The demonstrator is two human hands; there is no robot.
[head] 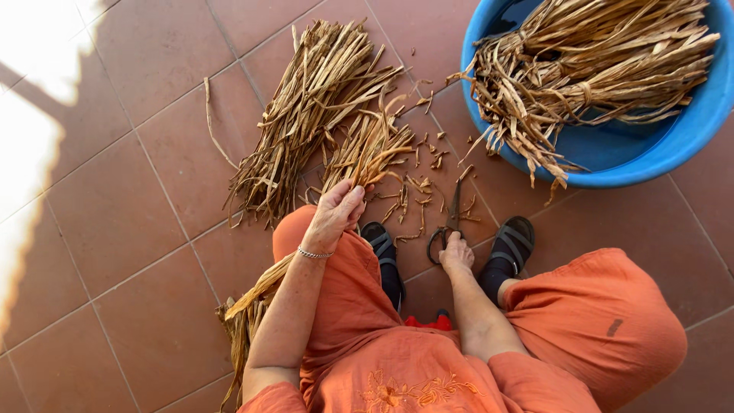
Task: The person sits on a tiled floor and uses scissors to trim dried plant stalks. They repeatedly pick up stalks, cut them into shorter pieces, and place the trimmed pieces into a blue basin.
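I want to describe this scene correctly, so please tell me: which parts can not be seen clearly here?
- Head view: the fingers of the left hand curl around dry strips; the grip itself is hidden.
- The right hand covers the scissors handles.
- The blue tub is cut by the frame edge.
- The bundle's lower part passes behind the orange-clothed knee.
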